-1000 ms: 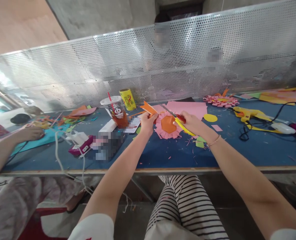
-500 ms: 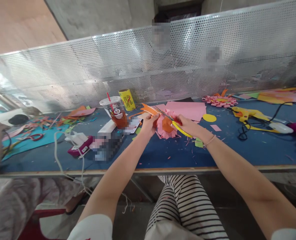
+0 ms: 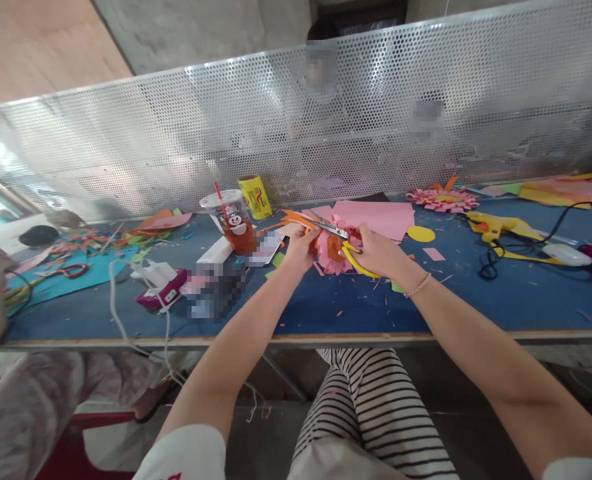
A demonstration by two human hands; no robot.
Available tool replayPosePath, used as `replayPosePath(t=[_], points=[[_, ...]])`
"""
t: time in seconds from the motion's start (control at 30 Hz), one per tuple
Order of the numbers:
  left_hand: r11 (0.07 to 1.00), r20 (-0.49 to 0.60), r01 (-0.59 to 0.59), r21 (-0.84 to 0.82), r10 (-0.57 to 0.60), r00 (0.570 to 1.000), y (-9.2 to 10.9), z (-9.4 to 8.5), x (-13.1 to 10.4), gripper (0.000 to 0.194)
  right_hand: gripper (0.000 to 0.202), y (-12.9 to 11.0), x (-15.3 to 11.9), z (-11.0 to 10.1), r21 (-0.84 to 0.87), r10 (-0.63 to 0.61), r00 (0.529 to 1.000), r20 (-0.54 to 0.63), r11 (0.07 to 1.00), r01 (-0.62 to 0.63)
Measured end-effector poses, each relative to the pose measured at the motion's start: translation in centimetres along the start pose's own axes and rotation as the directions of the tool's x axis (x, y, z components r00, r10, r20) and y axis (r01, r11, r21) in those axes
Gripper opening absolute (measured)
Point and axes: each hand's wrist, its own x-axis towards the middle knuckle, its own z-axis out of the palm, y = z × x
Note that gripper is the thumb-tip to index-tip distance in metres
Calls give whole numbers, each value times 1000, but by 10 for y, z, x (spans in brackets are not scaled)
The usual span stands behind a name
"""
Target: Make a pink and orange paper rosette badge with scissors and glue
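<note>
Nothing I can actually read here; the yellow canister [image 3: 255, 198] beyond the left hand [image 3: 301, 245] carries only blurred red-and-black marks.

A plastic cup [image 3: 238, 230] with a red straw stood beside a yellow can [image 3: 257, 197] — both near the perforated metal screen [image 3: 201, 133]. A purple power strip [image 3: 162, 291] lay nearer the table's front edge — its white plugs looked seated, though blur made that uncertain.

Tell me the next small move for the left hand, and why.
I'd probably have the left hand shift its grip on the orange paper slightly away from the scissors before any cut: the right hand holds them with the blades very near the left fingers.
</note>
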Motion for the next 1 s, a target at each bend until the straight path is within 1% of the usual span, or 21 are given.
replayPosePath(t=[0.1, 0.2, 0.3, 0.53, 0.67, 0.8, 1.0], points=[[1000, 7, -13, -12, 13, 1000, 1, 1, 0, 25, 45, -2, -1, -1, -39, -9, 999, -52, 999, 7], [999, -4, -36, -13, 36, 999, 2, 1, 0, 25, 47, -3, -1, -5, -87, 6, 997, -75, 996, -12], [999, -13, -44, -6, 44, 999, 2, 0, 0, 24, 48, -4, -1, -7, -113, 19, 998, -66, 993, -26], [999, -29, -29, 15, 29, 999, 3, 3, -3, 20, 48, -6, -3, -6, -95, 15, 998, -66, 995, -21], [1000, -10, -9, 15, 9, 1000, 4, 3, -4, 22, 48, -6, -3, -9, -78, 28, 998, -48, 996, -32], [999, 6, 13, 44, -13, 1000, 5, 2, -4, 20, 48, -6, -3, -11, -59, 15, 1000, -5, 998, -16], [998, 15, -13, 58, 13, 1000, 3, -2, -2, 21, 47, -7, -4, -8, -77, 10, 999, 33, 997, -8]])
